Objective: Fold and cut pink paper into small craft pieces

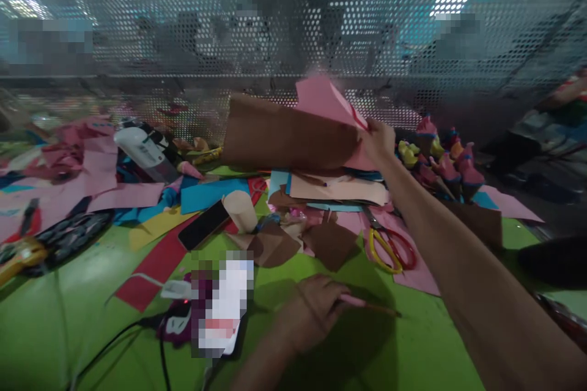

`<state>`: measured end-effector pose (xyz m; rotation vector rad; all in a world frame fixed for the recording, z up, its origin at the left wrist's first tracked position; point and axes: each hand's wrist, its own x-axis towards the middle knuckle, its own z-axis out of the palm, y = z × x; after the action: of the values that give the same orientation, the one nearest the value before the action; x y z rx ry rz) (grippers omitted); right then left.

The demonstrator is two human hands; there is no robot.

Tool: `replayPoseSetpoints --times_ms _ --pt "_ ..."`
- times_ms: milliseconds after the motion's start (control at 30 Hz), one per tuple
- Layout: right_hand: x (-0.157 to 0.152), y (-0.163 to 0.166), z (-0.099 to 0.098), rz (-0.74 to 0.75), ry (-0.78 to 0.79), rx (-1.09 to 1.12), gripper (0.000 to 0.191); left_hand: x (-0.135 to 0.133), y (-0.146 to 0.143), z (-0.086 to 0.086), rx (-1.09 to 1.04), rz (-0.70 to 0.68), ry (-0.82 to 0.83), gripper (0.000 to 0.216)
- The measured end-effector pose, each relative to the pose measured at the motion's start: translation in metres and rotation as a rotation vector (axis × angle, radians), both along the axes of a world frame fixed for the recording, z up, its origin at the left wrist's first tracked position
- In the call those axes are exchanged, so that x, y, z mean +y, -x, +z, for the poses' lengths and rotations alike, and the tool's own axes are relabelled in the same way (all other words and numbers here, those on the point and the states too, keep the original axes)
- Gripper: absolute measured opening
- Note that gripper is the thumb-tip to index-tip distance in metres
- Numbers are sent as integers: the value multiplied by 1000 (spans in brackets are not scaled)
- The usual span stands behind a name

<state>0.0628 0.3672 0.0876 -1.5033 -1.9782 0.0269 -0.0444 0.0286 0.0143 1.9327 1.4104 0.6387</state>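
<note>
My right hand (381, 142) is raised over the back of the table, fingers closed on the edge of paper sheets. Among them are a large brown sheet (284, 137) hanging out to the left and a pink sheet (323, 101) standing up behind it. Low in front, my left hand (316, 308) is closed around a slim pencil-like stick (367, 303), pink near the fingers and brown toward its dark tip. Scissors (389, 248) with red and yellow handles lie beneath my right forearm. Below the raised sheets is a stack of coloured paper (339, 190).
On the green table (32, 324) are a phone (203, 226), a lit phone (224, 311) with cables, a paper roll (241, 211), brown scraps (332, 241) and a white bottle (142, 149). Paper cones (447, 165) stand at right. Perforated metal (293, 30) rises behind.
</note>
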Motion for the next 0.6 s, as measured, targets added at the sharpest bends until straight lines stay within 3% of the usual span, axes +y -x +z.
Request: replayPoseSetpoints --times_ms 133,200,333,467,600 --pt "-32 2 -24 129 34 -159 37 0 -2 -3 69 0 18 21" --pt "-55 4 -44 366 68 -250 44 0 -4 -3 97 -1 34 20" --pt "-84 5 -73 702 171 -424 57 3 -3 -4 85 -16 32 23" --pt "-90 2 -68 746 176 -463 66 5 1 -10 51 -36 16 26" --pt "-87 5 -51 741 148 -469 40 10 19 -24 62 -32 -110 30"
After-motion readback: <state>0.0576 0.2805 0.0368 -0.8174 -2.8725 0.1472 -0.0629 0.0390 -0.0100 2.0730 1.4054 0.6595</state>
